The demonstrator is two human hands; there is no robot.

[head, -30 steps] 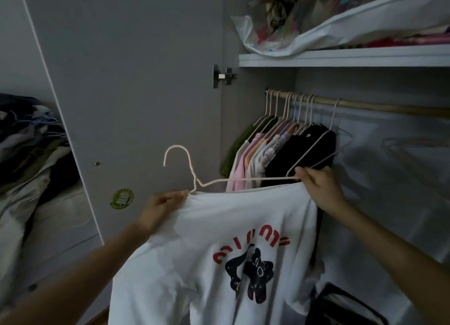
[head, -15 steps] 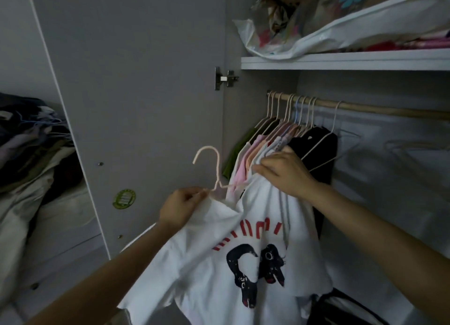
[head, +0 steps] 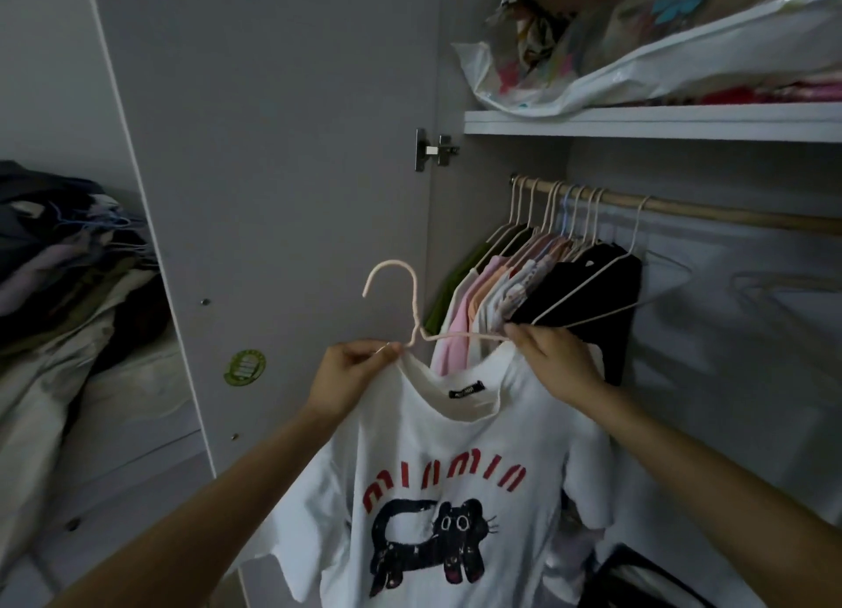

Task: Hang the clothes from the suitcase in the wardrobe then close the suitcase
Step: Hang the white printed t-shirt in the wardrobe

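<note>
I see white cat T-shirt (head: 437,480) mid-frame on pink hanger (head: 410,306); left hand (head: 351,372) pinching collar, right hand (head: 553,361) gripping hanger arm.

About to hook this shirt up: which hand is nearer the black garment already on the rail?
Right. The right hand sits just below the black garment; the left hand holds the shirt collar farther left.
</note>
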